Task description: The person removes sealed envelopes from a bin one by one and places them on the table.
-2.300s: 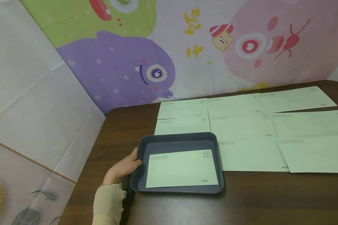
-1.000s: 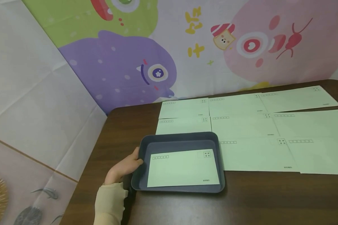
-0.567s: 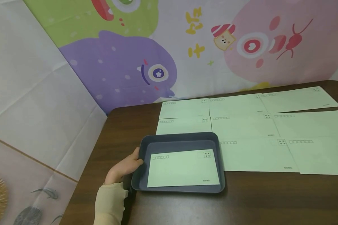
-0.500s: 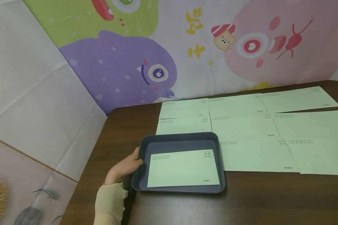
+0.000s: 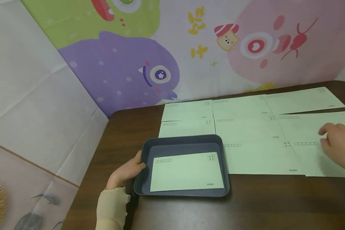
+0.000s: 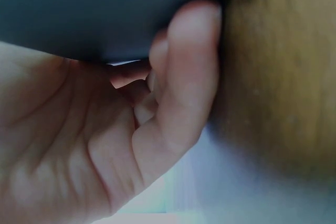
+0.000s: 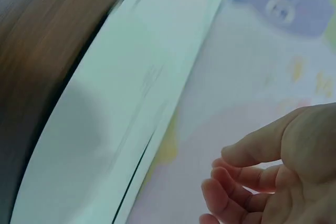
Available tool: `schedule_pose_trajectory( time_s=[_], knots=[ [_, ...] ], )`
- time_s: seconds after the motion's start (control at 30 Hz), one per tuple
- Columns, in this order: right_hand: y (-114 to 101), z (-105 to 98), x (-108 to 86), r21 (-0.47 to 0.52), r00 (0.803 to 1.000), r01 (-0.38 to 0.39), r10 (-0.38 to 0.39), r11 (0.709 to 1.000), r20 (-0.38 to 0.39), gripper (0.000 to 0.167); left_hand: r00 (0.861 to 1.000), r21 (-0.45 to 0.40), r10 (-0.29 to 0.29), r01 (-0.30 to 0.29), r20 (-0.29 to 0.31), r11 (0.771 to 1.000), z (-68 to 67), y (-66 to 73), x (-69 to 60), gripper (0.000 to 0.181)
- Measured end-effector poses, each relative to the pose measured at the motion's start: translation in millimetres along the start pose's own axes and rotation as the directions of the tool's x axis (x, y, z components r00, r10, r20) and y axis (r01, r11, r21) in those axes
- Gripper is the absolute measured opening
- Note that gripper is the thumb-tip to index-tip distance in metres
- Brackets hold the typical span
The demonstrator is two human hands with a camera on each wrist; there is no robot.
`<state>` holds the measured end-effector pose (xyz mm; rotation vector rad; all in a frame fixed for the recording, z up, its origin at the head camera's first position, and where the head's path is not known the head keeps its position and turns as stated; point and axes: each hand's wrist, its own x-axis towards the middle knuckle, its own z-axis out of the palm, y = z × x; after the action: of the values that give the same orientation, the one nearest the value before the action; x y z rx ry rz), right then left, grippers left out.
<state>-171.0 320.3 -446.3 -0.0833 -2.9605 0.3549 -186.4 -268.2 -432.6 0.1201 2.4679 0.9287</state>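
Note:
My left hand (image 5: 127,171) grips the left side of a dark grey rectangular tray (image 5: 184,140), thumb over the rim. In the left wrist view, the fingers (image 6: 184,82) curl under the tray's dark underside (image 6: 105,14). One pale green envelope (image 5: 187,172) lies flat inside the tray. At the right of the head view, my right hand (image 5: 340,143) is over the front right envelope (image 5: 325,163), casting a shadow on it. The right wrist view shows that hand (image 7: 273,171) with loosely bent fingers, holding nothing.
Several more envelopes (image 5: 247,127) lie in rows on the brown wooden table (image 5: 261,198), some overlapping. The tray hides part of the nearer left ones. A cartoon-printed cloth (image 5: 201,76) hangs behind the table's back edge, and a pale panel (image 5: 31,95) stands at the left.
My right hand has come into the head view from the right, over the envelopes. Earlier, the front right envelope shifted slightly rightward. The left hand and tray stay put.

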Motion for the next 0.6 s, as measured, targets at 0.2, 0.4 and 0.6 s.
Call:
schedule_pose_trajectory(
  time_s=[0.2,0.4,0.6],
  knots=[
    [-103,-33,-22.1,0.109,0.966,0.244,-0.251,0.964,0.055,0.019,1.000,0.000,0.005,-0.005,-0.006,1.000,-0.3,-1.4,1.1,0.057],
    [-152,-21,-28.5,0.406,0.921,0.207,-0.317,0.890,0.225,0.024,1.000,0.006,0.013,-0.013,-0.016,1.000,0.4,-1.1,1.0,0.056],
    [-187,-8,-36.8,0.618,0.861,0.024,-0.330,0.786,0.386,0.040,1.000,0.018,0.005,-0.005,-0.024,1.000,-0.4,1.3,0.6,0.054]
  ],
)
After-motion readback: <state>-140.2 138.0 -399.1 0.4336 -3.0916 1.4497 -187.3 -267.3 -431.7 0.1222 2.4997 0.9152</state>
